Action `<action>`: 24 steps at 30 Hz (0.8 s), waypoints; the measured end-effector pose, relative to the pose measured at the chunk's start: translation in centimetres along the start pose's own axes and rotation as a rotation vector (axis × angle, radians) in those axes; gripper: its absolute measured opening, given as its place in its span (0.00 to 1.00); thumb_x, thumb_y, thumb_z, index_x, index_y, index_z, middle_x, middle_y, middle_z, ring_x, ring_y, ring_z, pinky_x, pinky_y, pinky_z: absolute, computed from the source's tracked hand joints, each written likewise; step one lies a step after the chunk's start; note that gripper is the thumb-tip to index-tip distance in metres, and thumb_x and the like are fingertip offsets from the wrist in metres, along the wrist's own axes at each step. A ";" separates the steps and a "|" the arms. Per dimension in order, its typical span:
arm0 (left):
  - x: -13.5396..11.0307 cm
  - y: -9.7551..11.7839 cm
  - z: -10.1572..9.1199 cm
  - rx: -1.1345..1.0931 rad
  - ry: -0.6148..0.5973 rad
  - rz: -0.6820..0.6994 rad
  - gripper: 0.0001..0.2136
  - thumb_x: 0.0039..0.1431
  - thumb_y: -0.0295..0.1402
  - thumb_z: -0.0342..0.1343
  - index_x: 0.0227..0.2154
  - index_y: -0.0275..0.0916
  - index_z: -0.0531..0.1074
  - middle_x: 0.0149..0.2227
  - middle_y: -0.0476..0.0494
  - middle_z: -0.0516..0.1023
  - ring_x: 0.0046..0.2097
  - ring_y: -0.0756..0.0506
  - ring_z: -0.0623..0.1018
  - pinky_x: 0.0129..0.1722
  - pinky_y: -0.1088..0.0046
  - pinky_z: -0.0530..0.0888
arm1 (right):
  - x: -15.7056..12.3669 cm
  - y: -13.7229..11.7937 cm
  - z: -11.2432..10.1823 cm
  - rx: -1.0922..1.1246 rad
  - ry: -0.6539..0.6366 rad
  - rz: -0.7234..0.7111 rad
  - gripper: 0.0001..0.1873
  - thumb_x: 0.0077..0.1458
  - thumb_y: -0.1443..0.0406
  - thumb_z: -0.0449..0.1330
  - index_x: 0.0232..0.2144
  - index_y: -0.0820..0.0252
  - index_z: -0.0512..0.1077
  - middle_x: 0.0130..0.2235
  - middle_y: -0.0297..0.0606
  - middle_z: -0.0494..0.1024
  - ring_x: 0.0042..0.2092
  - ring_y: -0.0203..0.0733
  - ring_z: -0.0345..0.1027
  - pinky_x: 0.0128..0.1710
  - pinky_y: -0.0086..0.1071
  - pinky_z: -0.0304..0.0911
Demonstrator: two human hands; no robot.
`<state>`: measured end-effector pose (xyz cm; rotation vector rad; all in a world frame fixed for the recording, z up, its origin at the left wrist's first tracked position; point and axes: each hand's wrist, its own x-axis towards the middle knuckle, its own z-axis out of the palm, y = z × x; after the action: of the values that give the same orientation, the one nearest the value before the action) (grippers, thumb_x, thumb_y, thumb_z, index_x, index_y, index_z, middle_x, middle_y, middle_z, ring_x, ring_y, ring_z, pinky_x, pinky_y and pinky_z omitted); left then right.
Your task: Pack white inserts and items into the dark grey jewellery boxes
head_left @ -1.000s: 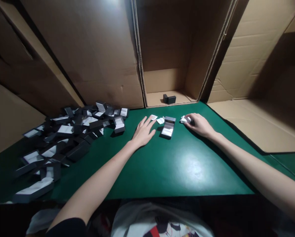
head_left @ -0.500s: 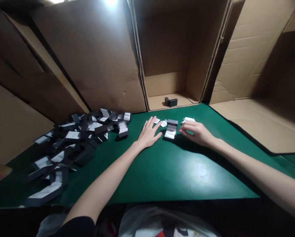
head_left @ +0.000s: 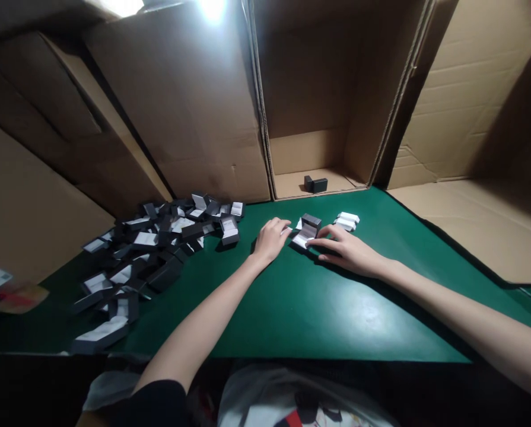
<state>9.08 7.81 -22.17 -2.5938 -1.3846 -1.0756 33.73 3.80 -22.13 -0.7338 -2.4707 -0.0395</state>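
An open black jewelry box (head_left: 309,225) with a pale lining sits on the green table, lid raised at the back and turned at an angle. My right hand (head_left: 347,249) is at its right front side, fingers bent against the box's edge. Left of the box, my left hand (head_left: 270,242) has its fingers drawn together on a small white piece (head_left: 289,230), mostly covered by the fingertips. Another white piece (head_left: 299,223) shows partly behind the box. Beyond my right hand lie white foam-like inserts (head_left: 347,220), side by side.
A large heap of open black jewelry boxes (head_left: 158,243) covers the table's left side. At the back, an upright cardboard carton (head_left: 309,145) holds a couple of closed black boxes (head_left: 318,185). Another carton (head_left: 483,219) lies open at the right.
My left hand's spread fingers have closed on a white piece. My right hand has left the white inserts and moved left to the box, which has turned slightly.
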 end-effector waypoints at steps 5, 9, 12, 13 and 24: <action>0.2 -0.5 -0.2 -0.116 0.169 0.097 0.16 0.60 0.16 0.46 0.48 0.35 0.68 0.40 0.44 0.69 0.41 0.47 0.71 0.41 0.73 0.68 | 0.5 -0.9 0.7 -0.047 0.012 0.027 0.22 0.59 0.56 0.53 0.53 0.58 0.67 0.52 0.46 0.61 0.51 0.45 0.56 0.51 0.39 0.59; 0.3 0.6 -0.8 -0.167 0.270 0.153 0.13 0.59 0.18 0.50 0.42 0.37 0.72 0.36 0.46 0.71 0.41 0.45 0.69 0.41 0.70 0.67 | 0.6 -1.1 0.6 -0.024 -0.006 0.045 0.21 0.60 0.56 0.52 0.52 0.59 0.67 0.53 0.45 0.61 0.52 0.44 0.56 0.52 0.39 0.59; 0.1 2.0 -1.1 -0.382 0.306 0.121 0.10 0.60 0.20 0.50 0.39 0.37 0.73 0.38 0.46 0.72 0.39 0.47 0.71 0.38 0.73 0.69 | 0.6 -0.8 0.5 0.022 -0.015 0.058 0.20 0.60 0.58 0.51 0.52 0.59 0.67 0.54 0.44 0.61 0.53 0.44 0.57 0.53 0.39 0.58; 0.0 2.3 -1.1 -0.464 0.298 0.104 0.08 0.60 0.22 0.51 0.39 0.36 0.73 0.38 0.45 0.72 0.38 0.47 0.72 0.38 0.74 0.70 | 0.6 -0.8 0.5 0.048 -0.019 0.064 0.20 0.60 0.58 0.51 0.52 0.59 0.67 0.54 0.44 0.61 0.52 0.43 0.58 0.53 0.39 0.59; -1.0 5.5 -1.0 -0.615 0.244 0.234 0.03 0.61 0.29 0.57 0.33 0.35 0.73 0.34 0.44 0.72 0.36 0.47 0.73 0.37 0.73 0.69 | 1.3 -1.9 0.2 0.857 0.192 0.517 0.16 0.49 0.57 0.63 0.34 0.65 0.71 0.39 0.41 0.74 0.39 0.39 0.69 0.43 0.34 0.64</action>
<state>12.19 3.41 -20.31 -2.7535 -0.7537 -1.9331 31.72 2.88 -21.34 -0.8701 -1.7770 1.0134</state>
